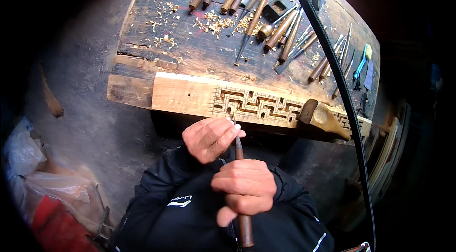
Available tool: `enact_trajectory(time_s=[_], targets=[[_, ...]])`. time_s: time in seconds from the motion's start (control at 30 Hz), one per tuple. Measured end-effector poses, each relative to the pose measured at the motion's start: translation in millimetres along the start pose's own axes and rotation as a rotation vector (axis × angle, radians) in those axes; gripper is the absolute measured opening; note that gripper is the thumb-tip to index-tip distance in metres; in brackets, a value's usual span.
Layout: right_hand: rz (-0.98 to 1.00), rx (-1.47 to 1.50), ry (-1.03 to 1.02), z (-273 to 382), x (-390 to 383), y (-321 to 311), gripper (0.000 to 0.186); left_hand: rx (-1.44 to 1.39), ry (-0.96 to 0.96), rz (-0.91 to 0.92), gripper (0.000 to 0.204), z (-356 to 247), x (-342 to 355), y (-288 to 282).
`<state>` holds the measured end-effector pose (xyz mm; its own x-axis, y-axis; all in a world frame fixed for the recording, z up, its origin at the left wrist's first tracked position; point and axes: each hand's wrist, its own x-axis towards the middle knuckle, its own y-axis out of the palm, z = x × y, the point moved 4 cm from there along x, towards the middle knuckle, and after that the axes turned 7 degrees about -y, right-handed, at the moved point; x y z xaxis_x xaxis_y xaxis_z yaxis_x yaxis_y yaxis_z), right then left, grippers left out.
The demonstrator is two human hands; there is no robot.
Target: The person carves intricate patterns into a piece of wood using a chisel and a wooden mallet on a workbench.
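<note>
My right hand (244,186) is wrapped round the brown wooden handle of a chisel (245,230). Its slim metal blade points away from me, and the fingers of my left hand (211,138) are closed on it near the tip. The tip is by the near edge of a pale wooden board (175,93), though my fingers partly hide whether it touches. A pencilled grid and a fretwork of cut slots cover much of the board. Across its right part lies a wooden mallet (323,118), apart from both hands.
Behind the board, the worn workbench (199,60) carries several wood-handled chisels (254,14), scattered shavings (213,23) and a blue brush (365,62). A black cord (332,55) crosses the view at right. Plastic bags (61,188) and a broom head (52,102) are at left.
</note>
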<state>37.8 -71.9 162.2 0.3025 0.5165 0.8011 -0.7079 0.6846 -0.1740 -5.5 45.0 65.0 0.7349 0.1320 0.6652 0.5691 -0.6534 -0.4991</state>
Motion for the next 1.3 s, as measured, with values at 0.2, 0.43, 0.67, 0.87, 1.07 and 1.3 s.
enact_trajectory(time_s=[0.2, 0.43, 0.67, 0.87, 1.07, 1.3], targets=[[0.052, -0.33, -0.039, 2.4, 9.0, 18.7, 0.026, -0.053, -0.084, -0.065, 0.035, 9.4, -7.1, 0.1], [0.12, -1.143, 0.187, 12.6, -72.2, -100.7, 0.092, -0.156, -0.462, -0.369, 0.012, 60.8, -2.4, -28.1], [0.131, -1.575, 0.365, 6.6, -174.7, -183.1, 0.092, -0.405, -0.719, -0.294, 0.012, 92.8, 3.2, -23.0], [0.119, -1.534, 0.233, -8.8, -168.0, -192.5, 0.084, -0.584, -0.794, -0.203, 0.013, 104.4, 26.2, -23.2], [0.153, -1.4, 0.265, -16.1, -162.3, -205.5, 0.084, -0.649, -0.741, -0.012, 0.011, 96.5, 42.1, -19.2], [0.24, -1.332, 0.319, -22.2, -153.7, -219.4, 0.085, -0.706, -0.735, -0.067, 0.016, 89.1, 25.6, -28.4]])
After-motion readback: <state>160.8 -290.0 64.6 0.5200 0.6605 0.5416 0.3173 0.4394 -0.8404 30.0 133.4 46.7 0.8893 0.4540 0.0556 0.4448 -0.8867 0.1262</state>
